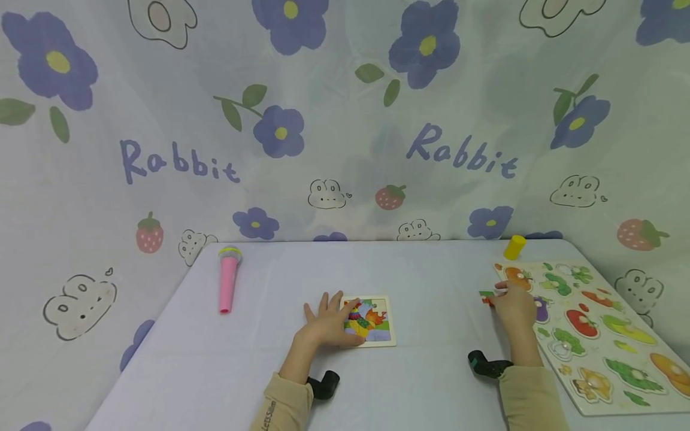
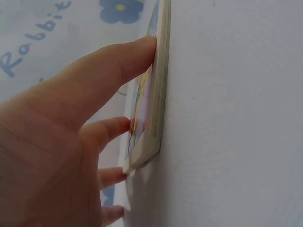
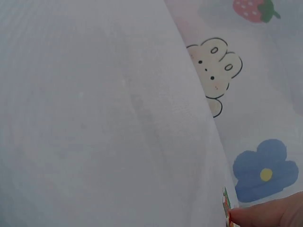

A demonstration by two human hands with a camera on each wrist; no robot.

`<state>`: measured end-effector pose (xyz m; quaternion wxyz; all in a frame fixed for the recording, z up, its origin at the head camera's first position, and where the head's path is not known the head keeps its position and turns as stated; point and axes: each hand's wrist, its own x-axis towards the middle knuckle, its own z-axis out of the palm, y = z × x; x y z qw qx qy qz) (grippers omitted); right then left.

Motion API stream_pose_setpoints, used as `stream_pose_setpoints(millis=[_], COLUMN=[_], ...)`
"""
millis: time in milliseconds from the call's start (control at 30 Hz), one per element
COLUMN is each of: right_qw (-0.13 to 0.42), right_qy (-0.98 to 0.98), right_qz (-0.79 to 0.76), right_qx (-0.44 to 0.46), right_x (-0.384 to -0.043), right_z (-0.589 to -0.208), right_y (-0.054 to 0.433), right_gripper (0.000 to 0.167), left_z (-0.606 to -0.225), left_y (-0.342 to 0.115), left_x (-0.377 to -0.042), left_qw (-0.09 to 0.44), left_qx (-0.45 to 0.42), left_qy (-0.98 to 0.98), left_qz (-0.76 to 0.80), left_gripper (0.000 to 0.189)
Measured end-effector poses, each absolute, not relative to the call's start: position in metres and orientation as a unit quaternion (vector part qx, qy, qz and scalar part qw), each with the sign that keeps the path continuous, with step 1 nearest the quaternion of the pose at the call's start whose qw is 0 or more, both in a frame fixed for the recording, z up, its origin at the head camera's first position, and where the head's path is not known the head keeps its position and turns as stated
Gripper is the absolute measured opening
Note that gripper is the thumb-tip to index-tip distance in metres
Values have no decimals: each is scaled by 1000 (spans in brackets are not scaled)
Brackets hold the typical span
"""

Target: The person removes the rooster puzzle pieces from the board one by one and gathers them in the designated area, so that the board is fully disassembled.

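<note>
- Left hand (image 1: 327, 326): fingers spread and extended, pressing the left side of the small puzzle board (image 1: 392, 326), which lies mid-table (image 1: 431, 383); thumb at its near edge.
- Right hand (image 1: 516, 307): pinching a red-green piece (image 1: 487, 297) just left of the vegetable board (image 1: 598, 347); can't tell if piece touches table.
- Yellow cylinder (image 1: 515, 247): beyond vegetable board.
- Pink microphone (image 1: 227, 284): far left.
</note>
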<state>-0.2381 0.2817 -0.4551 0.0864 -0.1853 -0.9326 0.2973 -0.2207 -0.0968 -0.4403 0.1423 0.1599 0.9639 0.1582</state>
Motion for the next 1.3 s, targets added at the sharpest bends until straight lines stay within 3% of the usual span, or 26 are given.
stream_pose_setpoints(millis=[300, 933, 1300], right_qw=[125, 70, 85], right_qy=[-892, -846, -854], right_qz=[410, 520, 511], right_qx=[-145, -93, -60], right_x=[-242, -247, -245], right_z=[-440, -434, -431], right_y=[266, 229, 212], right_gripper=[32, 38, 32], left_z=[-441, -441, -438], left_y=[-96, -96, -98], left_x=[-222, -222, -220], left_qw=[141, 142, 138], left_qx=[162, 157, 158], left_qy=[964, 964, 963], left_qz=[156, 161, 167], left_gripper=[82, 88, 87])
